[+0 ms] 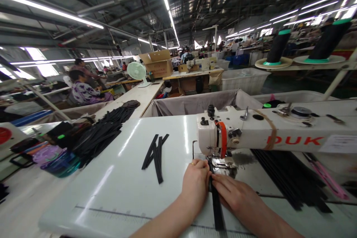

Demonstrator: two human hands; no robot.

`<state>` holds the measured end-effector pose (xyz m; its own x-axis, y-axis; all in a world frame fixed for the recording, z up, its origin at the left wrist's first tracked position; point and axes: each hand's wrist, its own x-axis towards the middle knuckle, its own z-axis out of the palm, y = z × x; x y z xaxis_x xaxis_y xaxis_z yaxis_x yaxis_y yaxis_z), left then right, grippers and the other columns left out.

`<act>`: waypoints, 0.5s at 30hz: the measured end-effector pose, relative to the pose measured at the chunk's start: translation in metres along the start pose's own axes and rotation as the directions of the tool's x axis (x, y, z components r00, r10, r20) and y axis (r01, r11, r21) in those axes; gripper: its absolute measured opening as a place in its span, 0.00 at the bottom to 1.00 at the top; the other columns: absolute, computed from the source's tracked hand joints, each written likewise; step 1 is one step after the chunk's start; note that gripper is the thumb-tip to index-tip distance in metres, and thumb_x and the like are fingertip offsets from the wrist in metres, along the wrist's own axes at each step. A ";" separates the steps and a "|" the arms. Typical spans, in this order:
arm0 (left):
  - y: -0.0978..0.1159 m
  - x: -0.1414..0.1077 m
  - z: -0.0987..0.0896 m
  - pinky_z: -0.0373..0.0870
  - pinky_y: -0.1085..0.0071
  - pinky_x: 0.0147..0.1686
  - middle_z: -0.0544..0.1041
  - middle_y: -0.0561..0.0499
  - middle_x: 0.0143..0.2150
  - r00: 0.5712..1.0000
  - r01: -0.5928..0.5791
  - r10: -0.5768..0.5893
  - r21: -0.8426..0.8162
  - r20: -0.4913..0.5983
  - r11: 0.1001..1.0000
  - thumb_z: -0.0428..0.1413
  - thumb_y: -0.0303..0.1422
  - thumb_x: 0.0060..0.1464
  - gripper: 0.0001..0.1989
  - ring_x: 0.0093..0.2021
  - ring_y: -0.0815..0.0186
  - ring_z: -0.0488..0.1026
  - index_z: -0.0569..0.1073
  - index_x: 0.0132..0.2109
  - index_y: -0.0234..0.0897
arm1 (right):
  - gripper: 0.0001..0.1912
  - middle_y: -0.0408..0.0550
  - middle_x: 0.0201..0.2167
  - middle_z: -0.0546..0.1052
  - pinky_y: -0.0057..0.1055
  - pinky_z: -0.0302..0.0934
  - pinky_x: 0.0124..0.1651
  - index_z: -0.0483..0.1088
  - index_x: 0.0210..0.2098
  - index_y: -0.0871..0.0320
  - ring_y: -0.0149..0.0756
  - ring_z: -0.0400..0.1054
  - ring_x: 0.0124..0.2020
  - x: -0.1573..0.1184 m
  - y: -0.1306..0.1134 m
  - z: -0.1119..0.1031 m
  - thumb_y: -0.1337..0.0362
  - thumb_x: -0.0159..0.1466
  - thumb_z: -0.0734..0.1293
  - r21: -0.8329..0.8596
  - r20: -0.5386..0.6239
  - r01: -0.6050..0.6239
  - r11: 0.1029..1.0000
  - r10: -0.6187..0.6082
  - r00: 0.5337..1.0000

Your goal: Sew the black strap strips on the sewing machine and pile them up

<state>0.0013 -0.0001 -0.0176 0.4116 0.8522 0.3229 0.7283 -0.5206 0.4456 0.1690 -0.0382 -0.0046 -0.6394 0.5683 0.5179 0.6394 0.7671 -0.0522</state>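
Note:
A black strip [216, 208] runs from beneath the sewing machine's [237, 130] needle area toward the front edge of the table. My left hand [196, 178] has its fingers closed on the strip's upper part, close to the presser foot. Fingers together, my right hand [235, 192] presses on the right side of the same strip, just below the metal plate [223, 165]. Several loose black strips [156, 154] lie crossed on the pale tabletop, left of my hands. Under the machine's arm, more black strips [290, 178] lie side by side.
Beside those strips on the right are pink-handled snips [329, 180]. A large heap of black strips [107, 130] and a teal container [63, 163] stand at the left. Behind are a cloth-lined bin [195, 104], a green fan [137, 71] and a seated person [86, 89].

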 end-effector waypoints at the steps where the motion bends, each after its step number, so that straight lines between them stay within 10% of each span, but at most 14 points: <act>1: 0.000 0.001 0.001 0.69 0.61 0.44 0.75 0.48 0.37 1.000 -0.003 0.003 0.015 0.005 1.000 0.48 0.24 0.60 0.12 0.40 0.60 0.69 0.73 0.33 0.37 | 0.17 0.55 0.43 0.78 0.33 0.70 0.44 0.68 0.46 0.62 0.39 0.73 0.44 0.000 0.000 0.000 0.77 0.63 0.54 0.002 0.004 -0.004 1.000 0.004 1.000; 15: 0.000 0.002 -0.002 0.69 0.61 0.42 0.74 0.46 0.38 1.000 -0.016 0.017 0.027 -0.010 1.000 0.47 0.25 0.60 0.13 0.40 0.60 0.69 0.72 0.29 0.37 | 0.14 0.53 0.44 0.78 0.35 0.69 0.47 0.70 0.46 0.61 0.40 0.72 0.47 -0.003 0.006 0.004 0.75 0.62 0.61 0.036 0.024 -0.024 0.999 0.024 0.999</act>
<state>0.0010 0.0014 -0.0150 0.4184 0.8429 0.3382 0.7360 -0.5329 0.4176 0.1732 -0.0342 -0.0094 -0.6341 0.5930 0.4962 0.6390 0.7633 -0.0957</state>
